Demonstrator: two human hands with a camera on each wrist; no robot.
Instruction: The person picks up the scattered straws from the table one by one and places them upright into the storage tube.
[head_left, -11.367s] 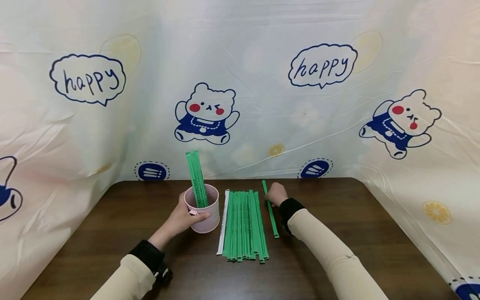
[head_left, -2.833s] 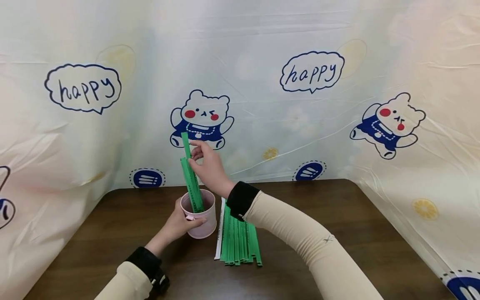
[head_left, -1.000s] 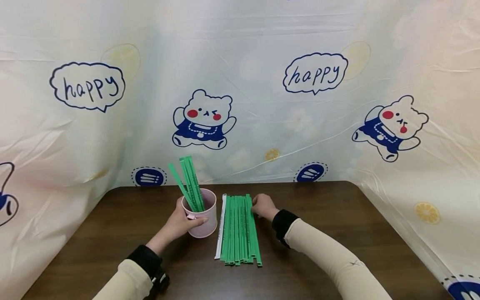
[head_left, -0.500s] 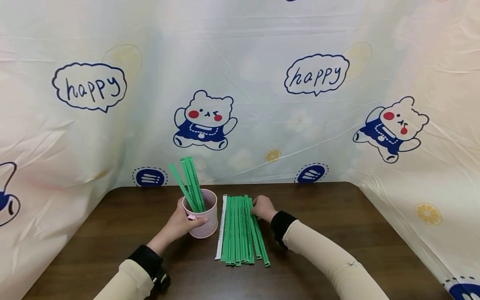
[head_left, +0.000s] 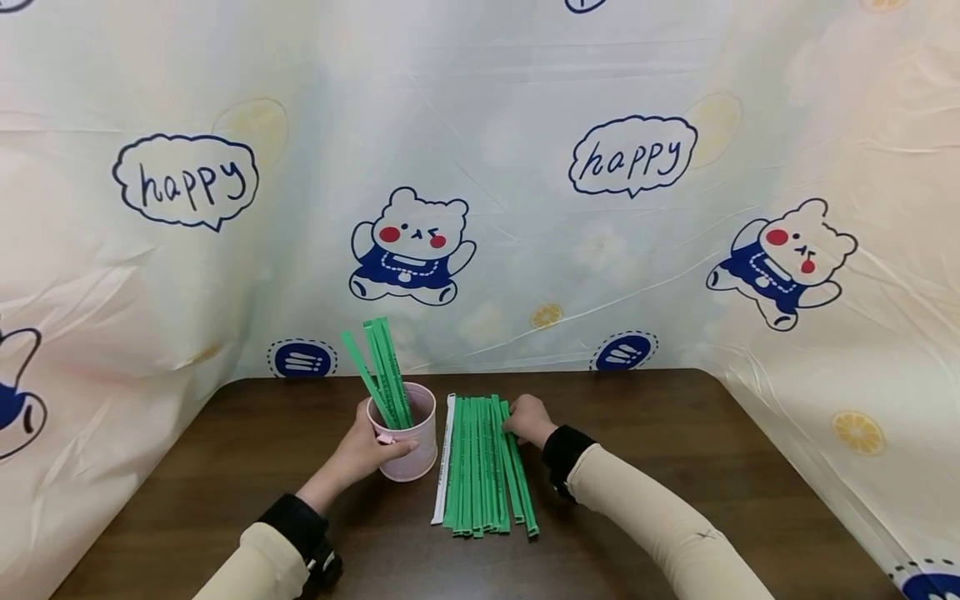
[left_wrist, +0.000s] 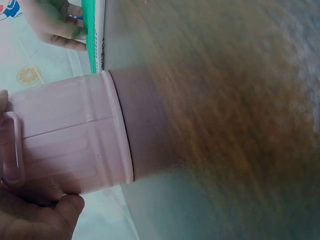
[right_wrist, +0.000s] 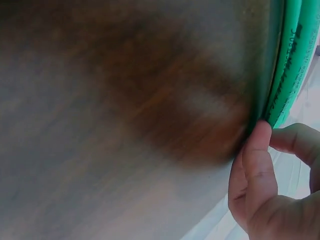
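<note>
A small pink bucket [head_left: 408, 457] stands upright on the table, and my left hand [head_left: 360, 450] grips it round its left side, the thumb across the front. Several slim green printed sticks [head_left: 387, 375], like wrapped straws, lean inside it. To its right lies a row of the same green sticks [head_left: 476, 467], with one white stick [head_left: 444, 458] along the left edge. At the row's right side my right hand [head_left: 530, 419] pinches the far end of the outermost green stick [right_wrist: 285, 75] between thumb and fingers. Two sticks there fan slightly away from the row.
The brown wooden table [head_left: 645, 467] ends at the back against a pale cloth [head_left: 510, 233] printed with bears and words. A black band is on each wrist.
Earlier my right hand put a green stick into the bucket, then returned to the row. The near ends of the rightmost sticks have swung right. My left hand keeps its hold.
</note>
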